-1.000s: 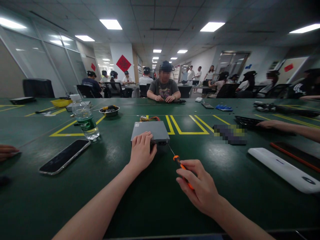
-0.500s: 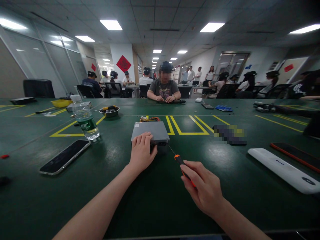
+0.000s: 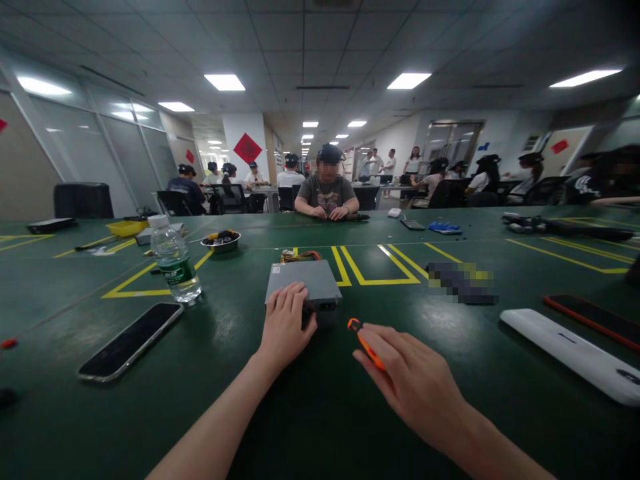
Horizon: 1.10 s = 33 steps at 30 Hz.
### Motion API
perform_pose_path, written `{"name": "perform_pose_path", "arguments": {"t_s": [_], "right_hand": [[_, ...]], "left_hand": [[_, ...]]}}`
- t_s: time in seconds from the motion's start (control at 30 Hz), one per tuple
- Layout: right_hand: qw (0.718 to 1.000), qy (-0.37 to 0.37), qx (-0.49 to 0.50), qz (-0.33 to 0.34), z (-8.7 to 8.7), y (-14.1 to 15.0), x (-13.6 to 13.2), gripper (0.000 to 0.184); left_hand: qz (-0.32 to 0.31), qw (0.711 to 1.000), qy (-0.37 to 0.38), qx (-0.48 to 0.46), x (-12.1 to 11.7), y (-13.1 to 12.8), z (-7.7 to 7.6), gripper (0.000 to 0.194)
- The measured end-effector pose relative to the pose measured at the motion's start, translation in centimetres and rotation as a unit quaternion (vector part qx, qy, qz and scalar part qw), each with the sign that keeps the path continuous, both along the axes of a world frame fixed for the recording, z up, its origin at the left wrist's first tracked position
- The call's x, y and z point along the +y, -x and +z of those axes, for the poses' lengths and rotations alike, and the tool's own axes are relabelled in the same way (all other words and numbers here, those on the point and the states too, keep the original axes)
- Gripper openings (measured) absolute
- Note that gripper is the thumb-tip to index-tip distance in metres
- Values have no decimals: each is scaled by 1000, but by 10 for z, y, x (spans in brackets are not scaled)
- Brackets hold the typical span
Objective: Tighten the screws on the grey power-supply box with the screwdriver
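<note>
A: Grey metal box (image 3: 303, 283) mid-counter, my left hand (image 3: 286, 325) flat on its near edge, as before.

B: Right hand (image 3: 417, 380)?

A: Clamped on orange screwdriver (image 3: 365, 343); tip has backed off the box.

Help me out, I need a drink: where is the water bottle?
In the head view the water bottle stands left of the grey metal box, just beyond the black phone on the green table.
</note>
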State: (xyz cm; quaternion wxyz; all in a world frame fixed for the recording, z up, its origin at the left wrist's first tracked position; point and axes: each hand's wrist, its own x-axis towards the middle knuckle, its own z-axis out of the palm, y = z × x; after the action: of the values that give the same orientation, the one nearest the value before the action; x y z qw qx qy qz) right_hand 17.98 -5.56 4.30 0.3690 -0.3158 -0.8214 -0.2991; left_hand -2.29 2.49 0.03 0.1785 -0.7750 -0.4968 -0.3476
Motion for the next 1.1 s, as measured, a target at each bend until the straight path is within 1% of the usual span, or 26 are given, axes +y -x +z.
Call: {"name": "perform_pose_path", "arguments": {"t_s": [0.07,0.13,0.2,0.3,0.33,0.4,0.47,0.57,0.7,0.8,0.93,1.1], "right_hand": [[1000,-13,-2,8,6,-8,11,15],[999,-28,-2,24,3,-15,18,13],[999,-34,-10,35,-10,-19,20,12],[998,5,-27,50,-32,-20,17,15],[998,14,-30,56,-36,-18,15,15],[997,14,-32,75,-41,-14,13,17],[995,-3,-32,97,-40,-9,12,19],[994,-15,-15,105,-35,-4,13,21],[993,3,28,115,-29,-7,13,15],[991,30,48,120,-30,-11,13,15],[994,58,28,91,-35,-11,14,15],[994,40,21,104,-34,-8,15,13]], "left_hand": [[0,1000,-2,0,1,1,0,32],[-3,1000,-3,4,1,2,0,33],[-7,1000,-2,7,1,3,0,34],[-9,1000,1,9,1,3,0,34],[-8,1000,3,10,1,3,0,34],[-4,1000,6,13,1,3,0,34],[-3,1000,8,14,1,3,0,34],[-5,1000,8,13,1,4,-1,35],[-4,1000,7,8,1,4,-1,35],[-3,1000,11,6,1,4,-1,36],[-5,1000,15,7,1,4,0,37],[-6,1000,15,8,0,4,0,37]]}}
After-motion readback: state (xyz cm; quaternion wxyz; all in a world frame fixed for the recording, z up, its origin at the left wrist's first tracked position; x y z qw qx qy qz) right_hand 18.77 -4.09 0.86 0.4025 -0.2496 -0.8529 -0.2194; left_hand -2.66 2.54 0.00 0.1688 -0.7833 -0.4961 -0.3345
